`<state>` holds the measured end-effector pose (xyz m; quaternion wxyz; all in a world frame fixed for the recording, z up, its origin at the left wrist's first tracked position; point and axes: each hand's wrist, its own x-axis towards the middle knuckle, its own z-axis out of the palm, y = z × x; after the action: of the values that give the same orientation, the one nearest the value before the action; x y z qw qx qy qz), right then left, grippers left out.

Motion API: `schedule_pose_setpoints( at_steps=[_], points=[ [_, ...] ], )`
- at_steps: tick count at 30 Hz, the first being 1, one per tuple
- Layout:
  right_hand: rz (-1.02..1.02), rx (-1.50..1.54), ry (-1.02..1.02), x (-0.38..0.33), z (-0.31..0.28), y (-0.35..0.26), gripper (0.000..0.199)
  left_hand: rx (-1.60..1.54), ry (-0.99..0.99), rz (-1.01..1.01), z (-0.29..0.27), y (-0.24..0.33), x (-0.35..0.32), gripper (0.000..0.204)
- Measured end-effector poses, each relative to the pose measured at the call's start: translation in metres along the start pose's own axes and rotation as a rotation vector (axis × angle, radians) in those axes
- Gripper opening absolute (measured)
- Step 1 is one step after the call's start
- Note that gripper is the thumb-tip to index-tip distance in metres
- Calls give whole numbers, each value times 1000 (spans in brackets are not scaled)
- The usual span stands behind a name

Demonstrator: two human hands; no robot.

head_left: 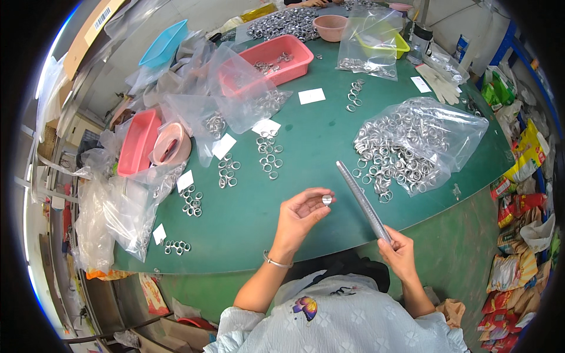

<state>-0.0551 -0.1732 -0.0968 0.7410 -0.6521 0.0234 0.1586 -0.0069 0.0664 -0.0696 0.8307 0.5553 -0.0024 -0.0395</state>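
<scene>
My left hand (301, 213) pinches a silver ring (327, 200) between thumb and fingers, above the near part of the green table. A grey tapered ring mandrel (364, 203) with markings along it is in my right hand (398, 253), gripped at its lower end. Its narrow tip points up and left, apart from the ring. Just beyond the mandrel, a large heap of silver rings (394, 156) spills from a clear plastic bag (462, 132). Left of my hands lie small groups of rings (269, 157), several with a white paper slip (223, 146) beside them.
A pink tray (303, 54) with rings stands at the back. Another pink tray (139, 141) and a pink bowl (184, 147) sit at the left among clear bags. A yellow-green basket (402, 46) and white gloves (438, 84) lie far right. Another person's hands (315, 3) show at the far edge.
</scene>
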Motion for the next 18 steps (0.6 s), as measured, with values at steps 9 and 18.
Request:
schedule_pose_setpoints(
  at_steps=[9, 18],
  points=[
    [49, 181, -96, -4, 17, -22, 28, 260, -46, 205, 26, 29, -25, 31],
    [73, 375, -293, -3, 33, -37, 11, 363, -97, 286, 36, 45, -38, 31]
  ],
)
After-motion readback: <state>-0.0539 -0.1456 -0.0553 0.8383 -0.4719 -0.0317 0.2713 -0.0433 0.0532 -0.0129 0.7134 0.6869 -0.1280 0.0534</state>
